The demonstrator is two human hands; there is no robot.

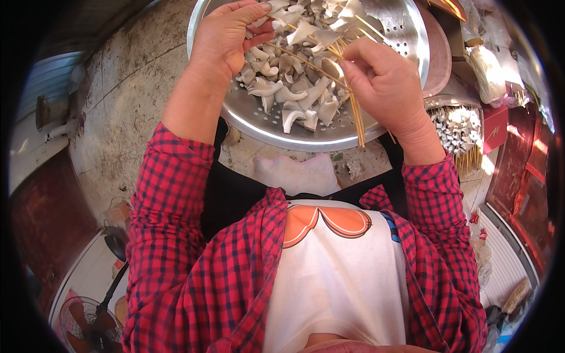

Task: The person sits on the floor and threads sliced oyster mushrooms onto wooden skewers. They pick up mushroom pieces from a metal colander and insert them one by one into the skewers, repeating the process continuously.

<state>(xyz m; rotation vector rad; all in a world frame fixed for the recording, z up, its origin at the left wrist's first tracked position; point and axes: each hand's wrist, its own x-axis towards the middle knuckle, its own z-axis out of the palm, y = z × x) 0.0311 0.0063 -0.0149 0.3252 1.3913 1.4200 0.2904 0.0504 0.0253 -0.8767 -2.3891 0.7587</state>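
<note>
A wide perforated metal basin (287,143) lies before me, heaped with torn pieces of pale grey mushroom (265,86). My left hand (234,37) is over its left side, its thumb and fingers closed on a mushroom piece (280,9) at the tip of a wooden skewer. Several thin wooden skewers (356,117) are held in my right hand (382,81), over the basin's right side. Mushroom pieces (302,31) sit along one of these skewers, which spans between both hands. Part of the right hand's grip is hidden behind its fingers.
At the right stands a container of skewered mushroom pieces (457,125), beside a red box (494,128). A reddish round basin (437,53) is partly under the metal one. A white cloth-like item (295,174) lies between my legs. A fan (90,324) stands at lower left.
</note>
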